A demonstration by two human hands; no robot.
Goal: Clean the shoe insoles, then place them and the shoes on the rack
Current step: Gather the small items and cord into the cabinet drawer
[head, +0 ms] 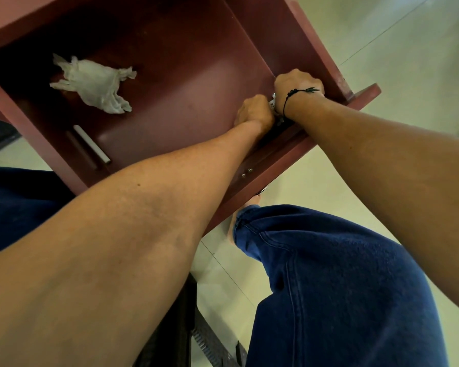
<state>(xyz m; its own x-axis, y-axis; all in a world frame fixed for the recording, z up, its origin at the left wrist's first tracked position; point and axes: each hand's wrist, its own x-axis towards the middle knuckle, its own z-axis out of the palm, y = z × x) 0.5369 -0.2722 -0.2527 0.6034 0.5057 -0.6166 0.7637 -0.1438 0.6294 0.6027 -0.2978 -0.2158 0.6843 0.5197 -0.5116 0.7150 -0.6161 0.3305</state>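
No shoe, insole or rack shows in the head view. Both of my hands reach into the near right corner of an open maroon drawer point(186, 83). My left hand point(255, 112) is curled, knuckles up, against the drawer's front wall. My right hand point(297, 84), with a black cord on the wrist, is curled just beyond it. Between the two hands a small white item point(273, 100) peeks out, and both hands seem to grip it. Most of that item is hidden, so I cannot name it.
A crumpled white tissue point(93, 82) lies at the drawer's back left. A white stick-like thing point(92, 144) lies beside a dark one at the left side. My knees in blue jeans point(337, 274) are below the drawer, above a pale tiled floor point(408, 62).
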